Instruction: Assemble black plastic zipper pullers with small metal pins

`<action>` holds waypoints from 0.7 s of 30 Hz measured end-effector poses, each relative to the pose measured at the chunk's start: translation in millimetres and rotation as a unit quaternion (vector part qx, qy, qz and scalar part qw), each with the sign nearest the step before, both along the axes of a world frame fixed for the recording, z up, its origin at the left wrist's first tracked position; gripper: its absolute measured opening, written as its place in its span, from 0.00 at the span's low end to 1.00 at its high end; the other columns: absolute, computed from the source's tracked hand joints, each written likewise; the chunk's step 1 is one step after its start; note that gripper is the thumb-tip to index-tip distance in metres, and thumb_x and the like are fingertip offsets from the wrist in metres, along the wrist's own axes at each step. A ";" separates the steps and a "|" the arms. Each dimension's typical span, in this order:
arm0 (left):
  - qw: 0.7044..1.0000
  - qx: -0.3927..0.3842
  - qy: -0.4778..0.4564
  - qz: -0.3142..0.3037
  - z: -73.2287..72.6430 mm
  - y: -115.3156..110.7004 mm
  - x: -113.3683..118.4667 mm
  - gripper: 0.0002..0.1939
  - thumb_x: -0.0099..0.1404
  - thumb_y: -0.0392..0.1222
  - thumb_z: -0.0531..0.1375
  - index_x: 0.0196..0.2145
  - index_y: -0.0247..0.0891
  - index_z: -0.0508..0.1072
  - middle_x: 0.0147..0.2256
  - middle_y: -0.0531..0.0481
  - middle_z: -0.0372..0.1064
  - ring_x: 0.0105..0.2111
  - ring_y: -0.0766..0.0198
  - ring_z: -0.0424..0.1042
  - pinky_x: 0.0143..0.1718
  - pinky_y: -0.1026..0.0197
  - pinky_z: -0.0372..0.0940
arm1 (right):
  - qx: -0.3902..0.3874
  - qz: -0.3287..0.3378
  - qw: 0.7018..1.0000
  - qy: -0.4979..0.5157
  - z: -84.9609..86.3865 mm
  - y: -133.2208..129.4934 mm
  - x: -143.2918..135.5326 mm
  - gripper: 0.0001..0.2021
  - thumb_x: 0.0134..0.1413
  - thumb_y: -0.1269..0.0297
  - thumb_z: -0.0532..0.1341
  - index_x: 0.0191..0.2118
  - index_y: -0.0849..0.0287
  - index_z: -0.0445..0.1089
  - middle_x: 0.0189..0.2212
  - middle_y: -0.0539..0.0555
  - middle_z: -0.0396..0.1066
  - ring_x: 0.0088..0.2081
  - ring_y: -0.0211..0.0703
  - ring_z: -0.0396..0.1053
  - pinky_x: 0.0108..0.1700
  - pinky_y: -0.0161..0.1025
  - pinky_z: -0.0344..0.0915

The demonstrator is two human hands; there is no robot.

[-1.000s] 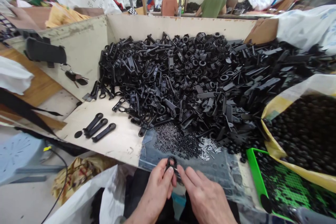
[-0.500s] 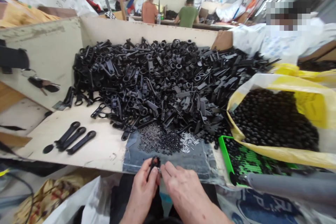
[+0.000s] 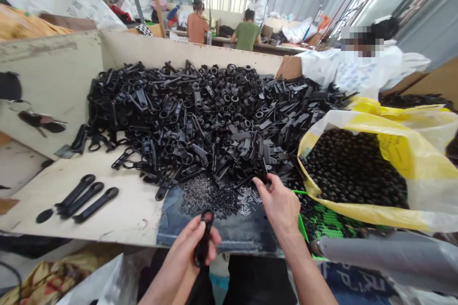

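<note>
Holding a black handle [image 3: 202, 245] with its ring end up, the left hand [image 3: 188, 240] is at the front edge of the dark mat [image 3: 246, 236]. Its thumb presses on one side and its fingers curl round the other, maybe to keep the handle steady. The right hand [image 3: 282, 205] reaches past the right side of the mat, to the near edge of the big pile of black parts [image 3: 200, 119]. Its thumb and fingers are bent and close together, touching black bits there. I can't tell if it has hold of one.

On the back of the mat lie tiny grey bits [image 3: 195, 193], small black bits [image 3: 223, 201] and silver pins [image 3: 246, 198], close by, perhaps so they are easy to grab. Left of the mat, three handles [image 3: 84, 199] lie side by side on the bench [image 3: 129, 200], maybe to stay apart from the pile. Right of the mat are a green tray [image 3: 304, 230] and a yellow and white sack [image 3: 425, 167].
</note>
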State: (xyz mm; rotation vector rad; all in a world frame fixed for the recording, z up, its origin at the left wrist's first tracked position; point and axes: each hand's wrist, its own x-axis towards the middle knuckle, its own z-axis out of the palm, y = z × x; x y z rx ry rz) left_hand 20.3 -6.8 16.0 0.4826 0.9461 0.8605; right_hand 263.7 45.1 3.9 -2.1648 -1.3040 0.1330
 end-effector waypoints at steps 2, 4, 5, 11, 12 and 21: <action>0.998 -0.030 -0.048 -0.009 1.0 1.2 2.9 0.22 0.63 0.54 0.68 0.46 0.36 0.73 0.34 0.44 0.77 0.28 0.65 0.70 0.31 0.63 0.62 | 0.013 -0.007 1.000 0.015 -1.8 5.0 2.1 0.23 0.60 0.45 0.59 0.45 0.60 0.79 0.24 0.55 0.74 0.27 0.48 0.71 0.31 0.39 0.54; 0.996 -0.049 -0.073 -0.005 2.8 3.4 2.6 0.22 0.62 0.52 0.69 0.46 0.35 0.73 0.36 0.42 0.78 0.31 0.62 0.72 0.34 0.61 0.63 | 0.024 0.001 0.998 0.051 -3.9 5.5 5.5 0.24 0.58 0.43 0.59 0.43 0.60 0.79 0.24 0.55 0.75 0.27 0.48 0.71 0.31 0.39 0.57; 0.995 -0.055 -0.080 0.000 3.7 4.6 2.1 0.22 0.61 0.51 0.69 0.46 0.35 0.73 0.36 0.42 0.78 0.31 0.61 0.73 0.34 0.60 0.62 | 0.028 0.009 0.997 0.075 -5.8 4.4 7.6 0.25 0.56 0.41 0.59 0.41 0.60 0.79 0.23 0.54 0.75 0.26 0.48 0.71 0.31 0.39 0.59; 0.994 -0.060 -0.085 0.018 2.5 6.4 -0.5 0.21 0.62 0.51 0.68 0.46 0.35 0.71 0.36 0.42 0.79 0.32 0.61 0.74 0.35 0.61 0.62 | 0.061 0.050 0.977 0.200 -22.8 -17.1 10.1 0.26 0.54 0.41 0.59 0.38 0.64 0.77 0.21 0.53 0.75 0.23 0.44 0.71 0.28 0.38 0.67; 0.995 -0.060 -0.082 0.019 1.8 5.7 -0.8 0.21 0.62 0.51 0.68 0.47 0.35 0.70 0.36 0.42 0.79 0.32 0.61 0.74 0.35 0.61 0.62 | 0.070 0.050 0.974 0.210 -22.7 -22.9 6.9 0.26 0.55 0.42 0.59 0.38 0.64 0.77 0.22 0.53 0.75 0.23 0.44 0.71 0.28 0.37 0.68; 0.990 -0.093 -0.091 0.046 5.6 -0.1 3.5 0.19 0.62 0.53 0.69 0.44 0.38 0.76 0.39 0.46 0.80 0.41 0.57 0.76 0.44 0.58 0.68 | 0.259 0.439 0.860 -0.009 13.7 -71.2 -58.1 0.18 0.65 0.77 0.58 0.55 0.54 0.77 0.41 0.57 0.82 0.40 0.43 0.82 0.40 0.34 0.78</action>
